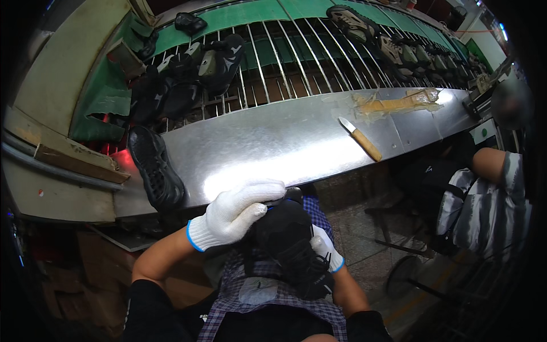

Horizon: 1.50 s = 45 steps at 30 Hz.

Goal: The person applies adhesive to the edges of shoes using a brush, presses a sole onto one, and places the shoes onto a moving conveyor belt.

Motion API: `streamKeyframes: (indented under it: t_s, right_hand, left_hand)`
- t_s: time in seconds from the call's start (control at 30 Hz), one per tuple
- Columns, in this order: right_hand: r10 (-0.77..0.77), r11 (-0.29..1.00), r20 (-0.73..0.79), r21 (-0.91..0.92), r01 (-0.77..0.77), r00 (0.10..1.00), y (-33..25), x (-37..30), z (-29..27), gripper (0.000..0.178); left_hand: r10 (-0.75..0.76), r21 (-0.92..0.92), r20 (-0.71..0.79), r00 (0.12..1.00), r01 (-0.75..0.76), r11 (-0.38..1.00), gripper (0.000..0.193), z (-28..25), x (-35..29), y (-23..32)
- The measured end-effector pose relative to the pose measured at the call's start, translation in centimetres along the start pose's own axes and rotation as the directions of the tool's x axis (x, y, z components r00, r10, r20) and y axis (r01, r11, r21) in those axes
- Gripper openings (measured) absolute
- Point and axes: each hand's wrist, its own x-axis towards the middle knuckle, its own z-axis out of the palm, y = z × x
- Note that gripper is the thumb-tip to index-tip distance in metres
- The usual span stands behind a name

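A black lace-up shoe (283, 236) is held in front of my body, its laces toward me. My left hand (239, 210), in a white knit glove with a blue cuff, is closed over the far end of the shoe, fingers together and thumb bent. My right hand (326, 249), gloved the same way, grips the shoe's right side near the laces; part of it is hidden behind the shoe. A black sole-like shoe piece (155, 168) leans at the left on the metal ledge (245, 137). Further right on the ledge lies a knife (364, 143) with a wooden handle.
Behind the ledge runs a conveyor of metal rods (290, 60) with green sheeting (256, 16). Dark shoes (219, 64) rest on its left, and several shoe parts (393, 48) on its right. Brown tape (399, 102) covers part of the ledge. Another person (490, 199) sits at the right.
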Motion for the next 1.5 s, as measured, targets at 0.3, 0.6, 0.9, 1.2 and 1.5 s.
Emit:
streamKeyframes:
  t_s: [0.3,0.6,0.9,1.2,1.5]
  right_hand:
    - [-0.108,0.994,-0.052,0.022,0.109,0.993,0.6,0.0,0.1,0.112]
    - [-0.017,0.991,-0.054,0.130,0.024,0.998,3.0,-0.2,-0.6,0.116]
    - [0.011,0.964,-0.145,0.264,0.028,0.989,1.4,-0.5,0.5,0.107]
    - [0.047,0.979,-0.197,0.206,-0.005,0.979,0.3,-1.4,-0.1,0.102]
    - [0.047,0.985,-0.227,0.174,-0.007,0.973,-0.8,-1.8,0.5,0.097]
  left_hand:
    - [0.073,0.041,0.003,0.997,-0.073,0.996,0.033,0.1,0.3,-0.3]
    - [0.180,0.081,0.077,0.981,-0.187,0.979,0.083,0.2,0.7,-0.5]
    - [0.198,-0.088,0.144,0.970,-0.187,0.978,0.072,0.5,1.9,-4.2]
    - [-0.088,-0.048,-0.237,0.968,0.079,0.996,0.089,7.2,-6.1,-10.0]
    - [-0.045,-0.213,-0.147,0.988,0.013,0.977,0.068,5.3,-3.7,-6.0]
